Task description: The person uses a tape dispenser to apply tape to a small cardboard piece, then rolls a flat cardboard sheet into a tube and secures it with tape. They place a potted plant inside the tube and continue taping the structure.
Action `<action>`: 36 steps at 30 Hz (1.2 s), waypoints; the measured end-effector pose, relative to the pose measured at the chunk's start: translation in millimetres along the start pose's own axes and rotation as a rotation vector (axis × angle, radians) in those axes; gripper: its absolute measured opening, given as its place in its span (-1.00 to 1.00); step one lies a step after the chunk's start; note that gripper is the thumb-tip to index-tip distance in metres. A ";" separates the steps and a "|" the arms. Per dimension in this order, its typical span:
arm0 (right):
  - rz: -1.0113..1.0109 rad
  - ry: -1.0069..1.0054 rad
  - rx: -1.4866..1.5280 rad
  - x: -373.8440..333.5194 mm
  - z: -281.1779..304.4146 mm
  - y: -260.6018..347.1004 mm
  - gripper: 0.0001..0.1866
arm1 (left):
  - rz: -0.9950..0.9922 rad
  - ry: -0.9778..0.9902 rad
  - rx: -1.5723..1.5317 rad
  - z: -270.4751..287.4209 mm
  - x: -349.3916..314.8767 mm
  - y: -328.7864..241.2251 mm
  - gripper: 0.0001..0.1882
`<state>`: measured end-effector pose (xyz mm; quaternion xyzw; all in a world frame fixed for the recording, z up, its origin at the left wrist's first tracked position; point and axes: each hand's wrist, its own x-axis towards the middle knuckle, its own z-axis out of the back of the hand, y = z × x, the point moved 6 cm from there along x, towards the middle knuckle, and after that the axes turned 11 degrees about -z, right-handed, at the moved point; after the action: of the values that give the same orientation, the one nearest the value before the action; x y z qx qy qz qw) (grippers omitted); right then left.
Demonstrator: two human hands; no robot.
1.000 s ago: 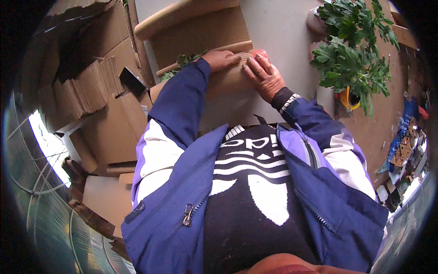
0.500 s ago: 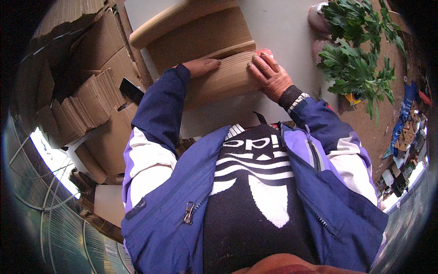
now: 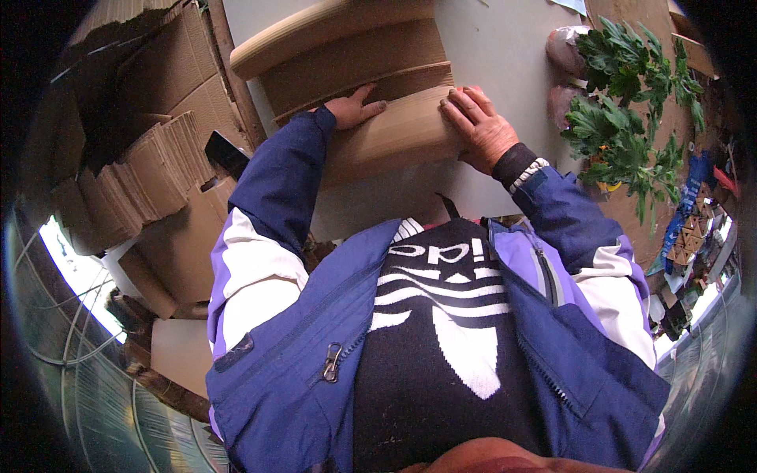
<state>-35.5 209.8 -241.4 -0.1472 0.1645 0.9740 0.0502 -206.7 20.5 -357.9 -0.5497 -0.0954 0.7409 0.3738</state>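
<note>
A brown cardboard sheet (image 3: 394,134) lies on the pale table in front of me, its far and near sides curled up like a trough. My left hand (image 3: 356,109) rests on the upper edge of the near side, thumb and forefinger spread apart. At the right end of that same side, my right hand (image 3: 482,126) grips the cardboard, fingers bent over its top corner and the thumb mostly hidden. A small reddish patch shows by the right fingertips; what it is I cannot make out.
Flattened cardboard pieces (image 3: 162,169) are stacked at the left, with a dark flat object (image 3: 227,154) beside them. Right of the pale table (image 3: 505,47) stand leafy green plants (image 3: 623,130) and wrapped reddish bundles (image 3: 566,51). A blue strip (image 3: 688,209) lies farther right.
My left forefinger has lifted and spread away from the thumb. The right hand stays at the cardboard's right end. The near side has rolled slightly, and the view has shifted a little.
</note>
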 end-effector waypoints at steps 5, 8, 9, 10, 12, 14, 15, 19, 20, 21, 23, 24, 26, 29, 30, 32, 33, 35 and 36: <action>-0.056 0.118 0.113 21.5 4.0 -9.5 0.05 | -0.051 -0.013 0.010 3.8 27.2 35.3 -0.27; -0.040 0.153 0.064 32.7 6.0 -12.0 0.07 | -0.265 0.062 0.108 -1.6 43.9 54.2 -0.42; -0.043 0.161 0.058 36.1 6.7 -13.0 0.09 | -0.328 0.027 0.063 0.3 45.8 57.9 -0.46; -0.047 0.169 0.054 39.1 7.3 -13.9 0.11 | -0.373 0.021 0.039 1.3 45.6 60.5 -0.51; -0.056 0.198 0.069 45.0 7.4 -15.7 0.17 | -0.308 0.020 -0.038 3.4 42.8 67.2 -0.58; -0.056 0.226 0.105 50.8 7.5 -17.8 0.23 | -0.129 0.014 -0.159 7.5 36.2 71.5 -0.63; -0.063 0.246 0.092 53.8 6.8 -19.6 0.25 | -0.116 -0.007 -0.112 12.1 32.2 67.0 -0.64; -0.064 0.299 0.098 66.2 5.6 -24.7 0.25 | -0.177 -0.087 -0.006 30.9 17.8 44.3 -0.65; -0.074 0.320 0.078 69.1 4.6 -26.0 0.25 | -0.164 -0.091 0.022 33.9 14.0 43.2 -0.64; -0.074 0.345 0.060 71.7 3.8 -26.9 0.25 | -0.159 -0.106 0.048 36.8 10.8 42.5 -0.65; -0.085 0.380 0.072 77.0 4.0 -28.2 0.24 | -0.114 -0.108 0.129 40.5 5.4 46.5 -0.64; -0.080 0.389 0.074 79.5 4.9 -28.3 0.24 | -0.130 -0.115 0.135 41.8 3.8 47.2 -0.64; -0.099 0.417 0.090 82.8 5.5 -28.8 0.24 | -0.148 -0.087 0.161 42.9 2.0 50.3 -0.64; -0.094 0.401 0.088 85.2 8.4 -28.3 0.23 | -0.235 -0.091 0.098 46.0 0.0 49.5 -0.65; -0.101 0.410 0.068 84.7 7.7 -28.9 0.23 | -0.227 -0.057 0.074 45.2 -0.4 50.6 -0.66; -0.107 0.412 0.078 83.4 7.0 -30.2 0.23 | -0.209 0.009 0.037 43.2 -1.1 51.2 -0.65; -0.101 0.403 0.077 83.1 6.7 -30.6 0.24 | -0.212 0.002 -0.015 45.0 -1.5 50.5 -0.63; -0.102 0.405 0.081 83.6 4.8 -32.7 0.22 | -0.198 0.023 -0.104 44.1 -1.5 48.9 -0.57; -0.095 0.395 0.084 84.6 4.7 -33.7 0.22 | -0.164 0.064 -0.171 41.4 -1.5 49.6 -0.55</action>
<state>-112.3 247.3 -273.1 -0.3406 0.2044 0.9151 0.0691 -265.5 -4.2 -368.6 -0.5933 -0.1907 0.6792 0.3878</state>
